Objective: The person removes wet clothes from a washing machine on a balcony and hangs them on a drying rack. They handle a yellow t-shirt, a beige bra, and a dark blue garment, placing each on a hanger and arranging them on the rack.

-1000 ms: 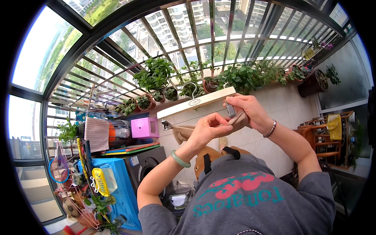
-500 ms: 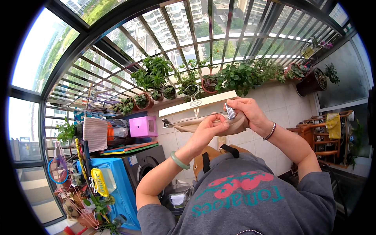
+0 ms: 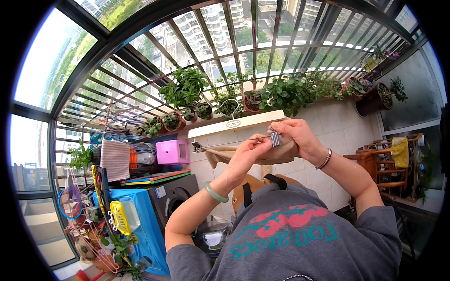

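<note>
A cream-coloured trouser hanger [image 3: 253, 121] with a metal hook and a thin metal rod is held out before me. My right hand [image 3: 302, 139] is closed at its right end, thumb and fingers on the striped metal clip [image 3: 274, 136]. Beige cloth [image 3: 225, 153], apparently a garment, hangs below the rod. My left hand [image 3: 246, 157] pinches its upper edge just left of that clip. At the rod's other end sits a dark metal clip [image 3: 196, 146], and no hand touches it. The fingertips of my right hand are partly hidden behind the clip and cloth.
Potted plants [image 3: 286, 93] line the railing ahead. A purple stool [image 3: 173, 152] and a front-loading washer [image 3: 174, 194] stand left, near a blue-covered surface [image 3: 140, 225]. At right is a wooden rack [image 3: 389, 166] with a yellow cloth [image 3: 399, 151].
The cloth's left corner now droops lower, further from the left clip. The right-hand clip has turned slightly and points more downward. Both hands keep nearly the same place.
</note>
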Available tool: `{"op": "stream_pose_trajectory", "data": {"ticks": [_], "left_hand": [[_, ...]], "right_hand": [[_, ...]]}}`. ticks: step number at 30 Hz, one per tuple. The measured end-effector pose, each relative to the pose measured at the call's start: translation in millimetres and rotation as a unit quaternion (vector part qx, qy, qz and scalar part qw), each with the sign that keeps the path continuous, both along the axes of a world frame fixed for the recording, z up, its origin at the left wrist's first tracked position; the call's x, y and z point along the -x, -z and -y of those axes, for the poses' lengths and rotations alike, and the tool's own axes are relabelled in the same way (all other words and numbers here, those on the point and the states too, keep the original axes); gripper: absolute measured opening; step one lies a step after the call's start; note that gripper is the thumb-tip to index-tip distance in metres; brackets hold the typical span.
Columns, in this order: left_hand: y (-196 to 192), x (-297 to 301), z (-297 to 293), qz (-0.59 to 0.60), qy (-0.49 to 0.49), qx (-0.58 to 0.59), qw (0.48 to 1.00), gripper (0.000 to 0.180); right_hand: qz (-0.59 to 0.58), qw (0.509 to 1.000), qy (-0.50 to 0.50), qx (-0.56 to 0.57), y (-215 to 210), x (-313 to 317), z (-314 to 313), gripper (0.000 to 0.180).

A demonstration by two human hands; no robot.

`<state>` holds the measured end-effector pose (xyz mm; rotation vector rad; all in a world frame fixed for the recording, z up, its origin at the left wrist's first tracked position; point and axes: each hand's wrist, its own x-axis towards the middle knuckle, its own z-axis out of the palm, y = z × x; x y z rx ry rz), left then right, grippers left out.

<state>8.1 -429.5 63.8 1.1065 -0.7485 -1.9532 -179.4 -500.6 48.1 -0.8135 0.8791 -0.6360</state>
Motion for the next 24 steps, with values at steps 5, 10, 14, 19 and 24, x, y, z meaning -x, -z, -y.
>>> {"op": "stream_pose_trajectory", "data": {"ticks": [5,10,14,19,24], "left_hand": [[9,0,-3,0.011,-0.028,0.038,0.999,0.021],[-13,-1,-2,0.048,-0.043,0.073,0.995,0.03],[-51,-2,15,0.045,-0.08,0.156,0.983,0.046],[-121,-4,47,0.018,-0.102,0.286,0.952,0.049],[-206,-16,63,0.07,-0.058,0.436,0.895,0.047]], "right_hand": [[-0.036,0.997,-0.029,0.055,-9,3,0,0.021],[-0.045,0.959,-0.034,0.278,-23,5,-7,0.028],[-0.063,0.902,0.002,0.427,-64,-4,0,0.033],[0.017,0.901,0.06,0.43,-136,-10,25,0.034],[0.024,0.831,0.077,0.55,-229,-4,46,0.049]]}}
